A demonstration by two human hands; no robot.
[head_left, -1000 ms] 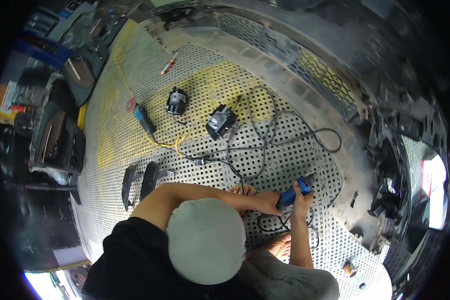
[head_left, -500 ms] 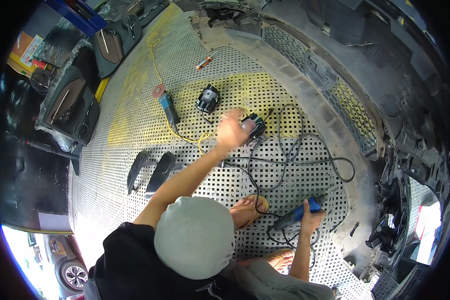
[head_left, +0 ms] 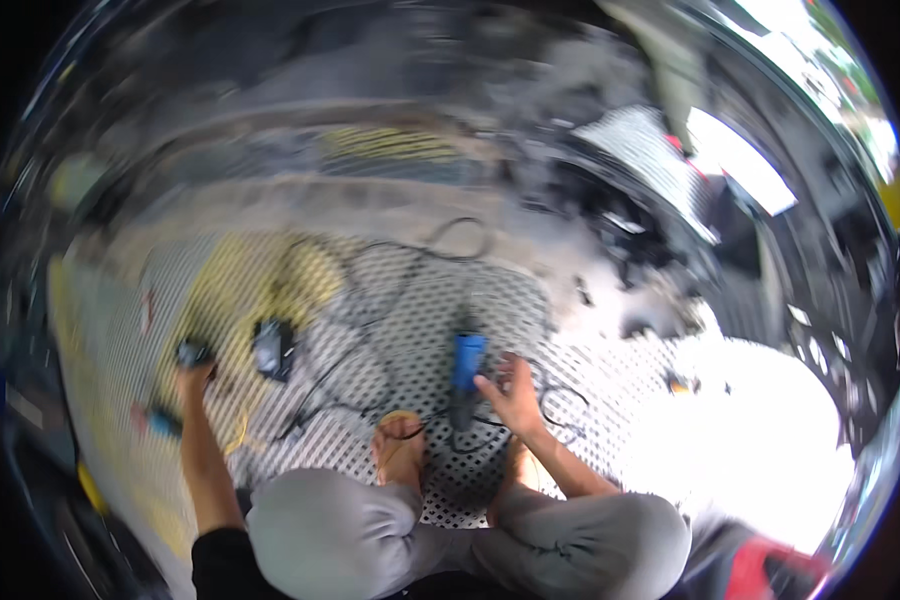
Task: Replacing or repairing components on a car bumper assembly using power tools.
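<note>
My left hand (head_left: 192,374), blurred, is at the far left, closed on a black component (head_left: 195,350). A second black component (head_left: 275,350) lies to its right on the perforated mat. In the middle lies a blue-bodied corded power tool (head_left: 468,360), its dark rear end toward me. My right hand (head_left: 513,398) is just right of it, fingers apart, holding nothing. A teal angle grinder (head_left: 163,423) lies below my left hand, with a yellow cord beside it.
My grey-trousered knees and bare feet in sandals (head_left: 400,440) fill the lower middle. Black cables (head_left: 457,255) loop over the mat. Beyond are large dark vehicle panels (head_left: 420,70) and a cluster of black parts (head_left: 620,230). A small orange-handled item (head_left: 148,310) lies at left.
The view has swung round. My left hand has left the blue tool and reached out to a black component. My right hand has let go of the blue tool, which lies on the mat.
</note>
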